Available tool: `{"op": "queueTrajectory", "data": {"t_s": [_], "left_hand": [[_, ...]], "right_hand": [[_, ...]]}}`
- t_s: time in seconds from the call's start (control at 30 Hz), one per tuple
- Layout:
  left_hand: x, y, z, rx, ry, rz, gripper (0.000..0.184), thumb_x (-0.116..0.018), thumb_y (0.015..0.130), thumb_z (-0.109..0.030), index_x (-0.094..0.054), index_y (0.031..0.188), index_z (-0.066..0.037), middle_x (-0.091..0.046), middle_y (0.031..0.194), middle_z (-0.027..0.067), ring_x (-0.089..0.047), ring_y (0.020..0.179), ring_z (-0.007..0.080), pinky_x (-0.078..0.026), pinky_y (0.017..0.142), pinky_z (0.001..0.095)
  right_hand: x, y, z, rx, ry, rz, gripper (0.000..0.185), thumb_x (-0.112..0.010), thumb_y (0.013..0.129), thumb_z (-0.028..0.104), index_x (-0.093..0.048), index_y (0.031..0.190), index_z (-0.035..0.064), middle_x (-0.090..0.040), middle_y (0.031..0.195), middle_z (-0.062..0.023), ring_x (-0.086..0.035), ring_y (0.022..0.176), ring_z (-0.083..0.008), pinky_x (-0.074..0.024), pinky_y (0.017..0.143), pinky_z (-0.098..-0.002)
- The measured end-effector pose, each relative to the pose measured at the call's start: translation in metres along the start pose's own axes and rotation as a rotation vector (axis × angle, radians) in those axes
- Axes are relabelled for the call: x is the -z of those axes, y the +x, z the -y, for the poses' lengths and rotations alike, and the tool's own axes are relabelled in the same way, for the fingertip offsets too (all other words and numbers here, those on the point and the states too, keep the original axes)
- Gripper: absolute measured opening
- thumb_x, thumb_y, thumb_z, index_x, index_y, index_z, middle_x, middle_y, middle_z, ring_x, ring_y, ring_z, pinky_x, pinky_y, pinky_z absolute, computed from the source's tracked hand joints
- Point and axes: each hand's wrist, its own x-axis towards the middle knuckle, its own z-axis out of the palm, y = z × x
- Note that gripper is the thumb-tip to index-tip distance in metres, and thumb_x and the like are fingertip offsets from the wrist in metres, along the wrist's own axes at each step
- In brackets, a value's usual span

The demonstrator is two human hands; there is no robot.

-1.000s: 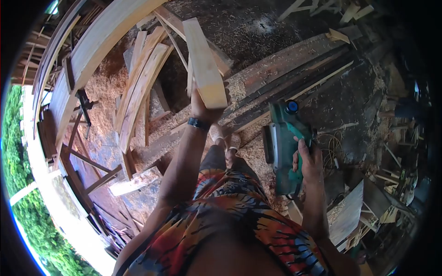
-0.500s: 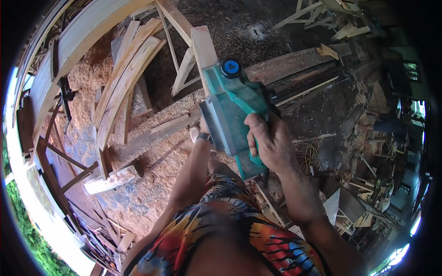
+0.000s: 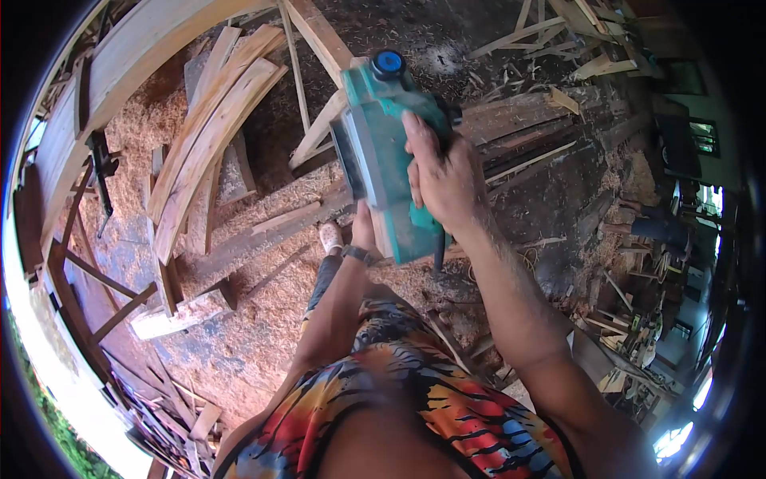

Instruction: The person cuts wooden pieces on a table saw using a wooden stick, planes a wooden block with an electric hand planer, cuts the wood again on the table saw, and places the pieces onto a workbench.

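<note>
My right hand [image 3: 445, 180] is wrapped around the top handle of a green electric planer [image 3: 391, 168] with a blue round knob at its far end. The planer lies over a narrow wooden board [image 3: 384, 237], hiding most of it; a strip of pale wood shows along its near left side. My left hand [image 3: 364, 231], with a dark watch on the wrist, is at the board's near left edge, thumb along the wood. Its other fingers are hidden, but it appears to grip the board.
Curved planks [image 3: 215, 148] lean in a stack at left, beside a large curved timber [image 3: 128, 68]. Wood shavings [image 3: 255, 359] cover the floor. Long boards [image 3: 519, 120] lie at right. Another person [image 3: 658, 227] is at far right.
The planer and my right hand have moved forward, away from my body, covering the board's far end. My left hand stays by the board, and more of it shows.
</note>
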Motion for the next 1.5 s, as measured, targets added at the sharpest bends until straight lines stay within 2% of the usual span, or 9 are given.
{"op": "queueTrajectory", "data": {"t_s": [0.23,0.43,0.53,0.57,0.63,0.83,0.9,1.1,1.5], "left_hand": [[-0.009,-0.003,-0.007,-0.013,0.009,0.000,0.067,-0.034,0.101,-0.061,-0.055,0.134,-0.007,-0.066,0.121,0.0118,-0.067,0.103,0.0288,-0.056,0.090,0.0439],[-0.005,-0.004,-0.012,-0.044,-0.094,0.137,0.068,-0.034,0.101,-0.061,-0.050,0.138,-0.007,-0.063,0.123,0.0130,-0.065,0.106,0.0305,-0.054,0.092,0.0461],[-0.023,-0.021,-0.025,-0.001,-0.158,0.151,0.063,-0.035,0.101,-0.059,-0.048,0.137,-0.009,-0.063,0.120,0.0116,-0.064,0.105,0.0296,-0.053,0.089,0.0469],[-0.034,-0.029,-0.032,-0.004,-0.163,0.141,0.060,-0.038,0.100,-0.059,-0.051,0.134,-0.012,-0.064,0.115,0.0096,-0.065,0.100,0.0271,-0.054,0.084,0.0444],[-0.056,-0.048,-0.043,0.015,-0.171,0.255,0.058,-0.042,0.098,-0.062,-0.054,0.131,-0.015,-0.066,0.108,0.0070,-0.066,0.093,0.0242,-0.056,0.077,0.0421],[-0.102,-0.047,-0.064,0.010,-0.177,0.301,0.065,-0.031,0.099,-0.065,-0.049,0.137,-0.015,-0.064,0.117,0.0082,-0.065,0.102,0.0253,-0.055,0.081,0.0431],[-0.119,-0.051,-0.077,0.021,-0.198,0.336,0.056,-0.042,0.097,-0.062,-0.056,0.123,-0.015,-0.066,0.104,0.0066,-0.065,0.089,0.0231,-0.056,0.075,0.0385],[-0.138,-0.040,-0.111,0.108,-0.280,0.336,0.051,-0.048,0.098,-0.050,-0.052,0.124,-0.006,-0.056,0.111,0.0156,-0.059,0.103,0.0314,-0.056,0.083,0.0442],[-0.162,-0.041,-0.128,0.103,-0.298,0.259,0.043,-0.041,0.101,-0.036,-0.052,0.126,-0.003,-0.059,0.112,0.0204,-0.063,0.098,0.0363,-0.059,0.083,0.0480]], "right_hand": [[-0.022,0.112,0.023,0.019,0.087,-0.006,0.052,-0.065,0.091,0.052,-0.058,0.074,0.0028,-0.053,0.053,-0.0014,-0.051,0.039,-0.0119,-0.0415,0.037,-0.0287],[0.016,0.028,0.023,-0.005,0.219,-0.050,0.041,-0.072,0.088,0.045,-0.060,0.072,0.0090,-0.055,0.055,0.0005,-0.049,0.040,-0.0090,-0.0420,0.039,-0.0262],[0.059,-0.036,0.010,-0.040,0.261,-0.064,0.032,-0.070,0.091,0.038,-0.067,0.085,0.0062,-0.051,0.055,0.0017,-0.048,0.043,-0.0077,-0.0371,0.039,-0.0251],[0.074,-0.054,0.003,-0.084,0.277,-0.060,0.036,-0.067,0.094,0.038,-0.068,0.101,0.0028,-0.050,0.057,0.0007,-0.047,0.043,-0.0081,-0.0357,0.041,-0.0250],[0.100,-0.088,-0.008,-0.147,0.304,-0.104,0.036,-0.067,0.093,0.038,-0.066,0.084,0.0039,-0.050,0.054,-0.0003,-0.047,0.042,-0.0094,-0.0372,0.041,-0.0273],[0.148,-0.156,-0.061,-0.310,0.236,-0.272,0.049,-0.063,0.095,0.043,-0.064,0.111,-0.0031,-0.049,0.059,-0.0027,-0.046,0.045,-0.0103,-0.0380,0.042,-0.0279],[0.158,-0.171,-0.086,-0.344,0.229,-0.311,0.053,-0.062,0.095,0.047,-0.061,0.115,-0.0022,-0.049,0.059,-0.0026,-0.046,0.043,-0.0100,-0.0375,0.041,-0.0265],[0.163,-0.202,-0.122,-0.456,0.320,-0.428,0.053,-0.065,0.093,0.047,-0.063,0.113,-0.0018,-0.049,0.060,-0.0023,-0.046,0.043,-0.0104,-0.0375,0.041,-0.0272],[0.155,-0.212,-0.147,-0.490,0.379,-0.377,0.043,-0.069,0.091,0.042,-0.065,0.105,0.0005,-0.050,0.060,-0.0023,-0.048,0.047,-0.0107,-0.0376,0.041,-0.0276]]}}
